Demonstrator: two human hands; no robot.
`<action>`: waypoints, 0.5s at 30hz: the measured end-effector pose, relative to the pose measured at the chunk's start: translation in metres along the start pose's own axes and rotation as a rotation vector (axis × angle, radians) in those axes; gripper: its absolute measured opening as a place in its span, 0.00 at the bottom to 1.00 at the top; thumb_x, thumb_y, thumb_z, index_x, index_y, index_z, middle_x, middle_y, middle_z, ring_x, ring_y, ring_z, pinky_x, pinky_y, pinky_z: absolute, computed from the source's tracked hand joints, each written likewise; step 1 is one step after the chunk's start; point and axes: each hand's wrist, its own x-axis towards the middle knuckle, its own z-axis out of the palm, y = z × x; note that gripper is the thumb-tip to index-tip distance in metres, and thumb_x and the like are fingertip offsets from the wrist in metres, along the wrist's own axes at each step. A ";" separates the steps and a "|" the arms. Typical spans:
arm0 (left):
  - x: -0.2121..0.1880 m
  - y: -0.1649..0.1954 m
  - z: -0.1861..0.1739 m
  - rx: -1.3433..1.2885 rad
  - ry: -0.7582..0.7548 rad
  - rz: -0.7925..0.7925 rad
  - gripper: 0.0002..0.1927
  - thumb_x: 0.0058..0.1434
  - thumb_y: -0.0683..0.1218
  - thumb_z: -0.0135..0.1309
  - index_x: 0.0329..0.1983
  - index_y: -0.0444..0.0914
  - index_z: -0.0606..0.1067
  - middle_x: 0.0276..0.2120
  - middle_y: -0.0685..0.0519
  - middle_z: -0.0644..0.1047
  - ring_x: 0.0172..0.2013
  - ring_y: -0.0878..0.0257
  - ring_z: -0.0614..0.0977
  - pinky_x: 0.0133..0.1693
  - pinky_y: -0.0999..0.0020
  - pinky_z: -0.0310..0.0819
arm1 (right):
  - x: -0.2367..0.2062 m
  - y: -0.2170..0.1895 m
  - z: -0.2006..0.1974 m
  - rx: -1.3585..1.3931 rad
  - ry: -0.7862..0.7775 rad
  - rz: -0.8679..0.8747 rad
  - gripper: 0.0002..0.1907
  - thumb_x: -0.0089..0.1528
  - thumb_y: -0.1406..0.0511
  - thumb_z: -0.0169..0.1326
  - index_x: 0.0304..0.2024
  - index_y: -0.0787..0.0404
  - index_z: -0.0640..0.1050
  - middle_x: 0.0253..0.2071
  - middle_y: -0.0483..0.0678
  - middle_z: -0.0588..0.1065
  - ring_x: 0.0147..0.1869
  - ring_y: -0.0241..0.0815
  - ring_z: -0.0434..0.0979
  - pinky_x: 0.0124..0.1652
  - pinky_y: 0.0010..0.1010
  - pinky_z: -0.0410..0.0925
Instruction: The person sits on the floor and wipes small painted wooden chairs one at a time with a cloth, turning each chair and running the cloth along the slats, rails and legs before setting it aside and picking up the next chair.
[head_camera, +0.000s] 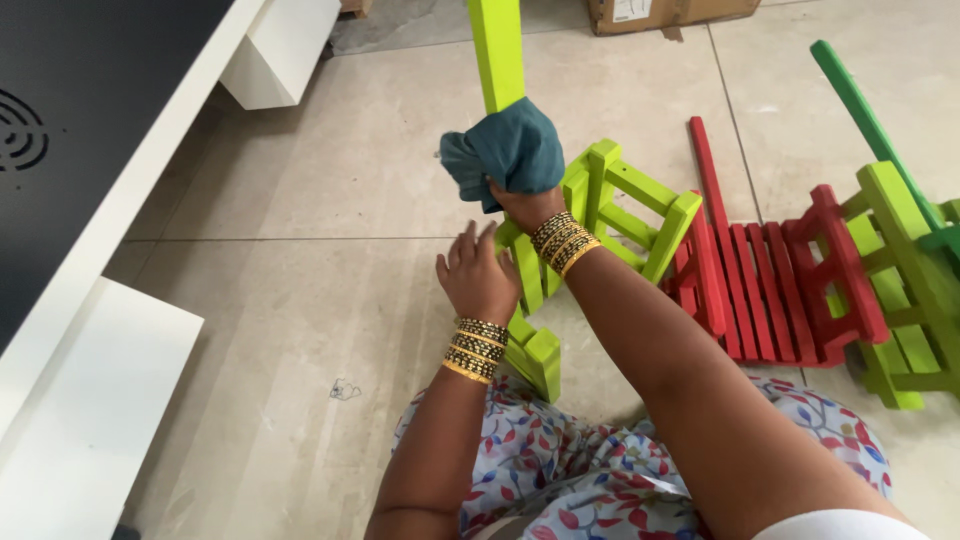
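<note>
beige tiled floor (300, 200), white furniture (90, 420)

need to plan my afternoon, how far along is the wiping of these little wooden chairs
Nothing looks finished by sight. In hand: the right hand presses a teal cloth on a leg of the lime green chair, while the left hand steadies it. Waiting on the floor: a red chair and a green chair, untouched.

This looks like a room in a home, though the narrow view leaves that uncertain. Large beige floor tiles (330, 180) cover the ground, white furniture (90, 400) stands at nine o'clock, a cardboard box (670, 12) at one o'clock, and small painted wooden chairs (800, 280) at three o'clock.
</note>
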 end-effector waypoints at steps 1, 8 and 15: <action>-0.001 0.001 0.002 -0.007 0.046 -0.015 0.27 0.59 0.47 0.58 0.64 0.44 0.72 0.66 0.47 0.71 0.64 0.50 0.72 0.64 0.35 0.57 | -0.003 0.003 0.001 -0.023 0.035 -0.099 0.33 0.62 0.48 0.59 0.65 0.56 0.72 0.64 0.56 0.72 0.68 0.52 0.71 0.64 0.38 0.65; -0.003 0.002 0.006 0.072 0.108 0.022 0.31 0.59 0.41 0.54 0.68 0.43 0.67 0.67 0.48 0.70 0.64 0.50 0.71 0.63 0.33 0.57 | -0.029 0.046 -0.001 -0.331 0.168 -0.646 0.24 0.65 0.61 0.57 0.63 0.58 0.75 0.64 0.56 0.71 0.70 0.58 0.69 0.67 0.47 0.63; -0.006 0.002 0.002 0.044 0.091 0.037 0.30 0.60 0.39 0.51 0.68 0.42 0.67 0.68 0.49 0.70 0.65 0.50 0.71 0.65 0.36 0.55 | -0.008 0.079 -0.066 -0.721 -0.025 -0.332 0.13 0.65 0.66 0.57 0.51 0.47 0.82 0.62 0.53 0.72 0.66 0.55 0.69 0.61 0.46 0.68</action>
